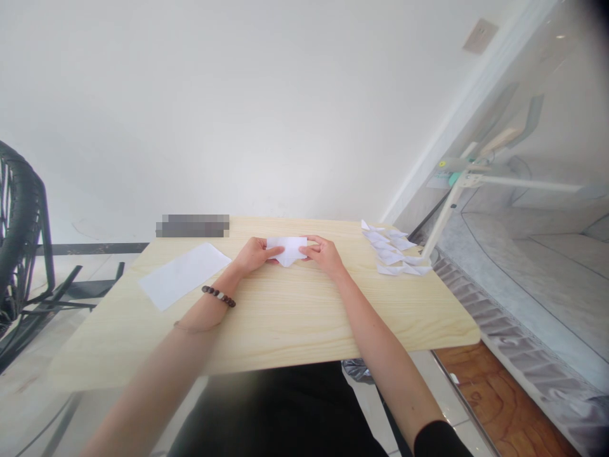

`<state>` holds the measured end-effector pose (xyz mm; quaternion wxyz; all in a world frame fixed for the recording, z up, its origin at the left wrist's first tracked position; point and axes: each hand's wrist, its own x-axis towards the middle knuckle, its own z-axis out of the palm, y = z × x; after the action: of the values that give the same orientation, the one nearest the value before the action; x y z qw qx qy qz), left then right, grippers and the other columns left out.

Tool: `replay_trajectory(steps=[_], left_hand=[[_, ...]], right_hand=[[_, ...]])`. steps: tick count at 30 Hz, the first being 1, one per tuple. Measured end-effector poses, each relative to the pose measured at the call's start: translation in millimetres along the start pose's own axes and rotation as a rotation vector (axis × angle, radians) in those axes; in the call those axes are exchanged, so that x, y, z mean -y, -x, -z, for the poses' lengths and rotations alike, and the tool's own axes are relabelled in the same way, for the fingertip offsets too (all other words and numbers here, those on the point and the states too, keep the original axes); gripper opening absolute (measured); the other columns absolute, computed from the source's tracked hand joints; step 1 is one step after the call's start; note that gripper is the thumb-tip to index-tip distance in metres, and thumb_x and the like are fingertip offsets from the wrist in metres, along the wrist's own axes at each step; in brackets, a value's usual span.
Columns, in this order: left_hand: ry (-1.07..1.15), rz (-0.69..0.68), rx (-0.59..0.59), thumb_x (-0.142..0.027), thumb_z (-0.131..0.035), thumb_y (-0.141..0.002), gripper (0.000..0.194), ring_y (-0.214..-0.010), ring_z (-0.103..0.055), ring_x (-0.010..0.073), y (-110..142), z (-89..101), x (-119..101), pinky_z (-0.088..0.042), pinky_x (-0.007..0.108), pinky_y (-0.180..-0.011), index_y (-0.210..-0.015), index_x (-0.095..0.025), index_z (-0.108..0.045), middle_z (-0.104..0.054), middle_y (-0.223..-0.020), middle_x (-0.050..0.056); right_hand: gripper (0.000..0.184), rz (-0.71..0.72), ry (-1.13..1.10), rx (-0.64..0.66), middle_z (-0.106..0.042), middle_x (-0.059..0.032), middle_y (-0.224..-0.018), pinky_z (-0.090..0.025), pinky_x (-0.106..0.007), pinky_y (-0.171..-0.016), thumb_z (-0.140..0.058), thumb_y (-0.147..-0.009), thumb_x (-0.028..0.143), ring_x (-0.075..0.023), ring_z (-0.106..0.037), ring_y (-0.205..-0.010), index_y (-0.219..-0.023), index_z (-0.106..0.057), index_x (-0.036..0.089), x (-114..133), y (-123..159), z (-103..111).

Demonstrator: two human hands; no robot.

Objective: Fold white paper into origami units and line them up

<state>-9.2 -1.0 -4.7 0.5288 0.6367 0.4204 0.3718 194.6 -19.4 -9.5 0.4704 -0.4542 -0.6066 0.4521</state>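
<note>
A small folded piece of white paper (pixel 287 247) is held up between both hands over the wooden table, its lower edge coming to a blunt point. My left hand (pixel 255 254) pinches its left end, thumb on the near face and fingers mostly behind it. On the other end, my right hand (pixel 322 252) grips it the same way, with the thumb in front. Flat white sheets of paper (pixel 185 274) lie to the left of my left forearm. Several folded white paper pieces (pixel 392 251) sit in rows at the table's right side.
The pale wooden table (pixel 295 317) stands against a white wall. A blurred dark object (pixel 193 226) lies at its back left corner. A black woven chair (pixel 21 235) is at the left, and a bed (pixel 537 273) with a white metal stand (pixel 445 219) at the right.
</note>
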Motion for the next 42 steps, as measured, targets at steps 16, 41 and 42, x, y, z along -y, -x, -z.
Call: replay_trajectory(steps=[16, 41, 42], left_hand=[[0.053, 0.015, 0.128, -0.045, -0.063, -0.064, 0.04, -0.08, -0.061, 0.0206, -1.5, 5.3, 2.6, -0.05, 0.028, -0.071, -0.085, -0.011, -0.067, -0.068, -0.085, 0.006], [0.071, 0.043, 0.055, -0.049, -0.061, -0.063, 0.042, -0.077, -0.063, 0.0205, 0.2, 2.9, -3.7, -0.05, 0.031, -0.072, -0.083, -0.012, -0.066, -0.068, -0.078, 0.006], [0.074, 0.038, 0.056, -0.049, -0.062, -0.063, 0.043, -0.077, -0.062, 0.0204, 0.6, 2.7, -4.5, -0.05, 0.031, -0.072, -0.085, -0.012, -0.066, -0.068, -0.079, 0.006]], right_hand=[[0.036, -0.034, -0.088, 0.02, -0.067, -0.0053, -0.086, -0.054, -0.031, -0.066, -0.065, -0.062, 0.04, -0.0191, -0.063, -0.078, -0.087, -0.064, 0.014, -0.2, 1.6, 1.5], [0.035, -0.037, 0.059, -0.005, -0.065, -0.0055, -0.066, -0.049, -0.022, -0.049, -0.057, -0.069, 0.047, -0.0193, -0.065, -0.067, -0.079, -0.064, 0.014, 2.8, 2.1, 3.4], [0.035, -0.036, 0.049, -0.005, -0.065, -0.0056, -0.068, -0.049, -0.022, -0.048, -0.057, -0.069, 0.047, -0.0191, -0.064, -0.067, -0.079, -0.064, 0.014, 2.9, 2.2, 3.4]])
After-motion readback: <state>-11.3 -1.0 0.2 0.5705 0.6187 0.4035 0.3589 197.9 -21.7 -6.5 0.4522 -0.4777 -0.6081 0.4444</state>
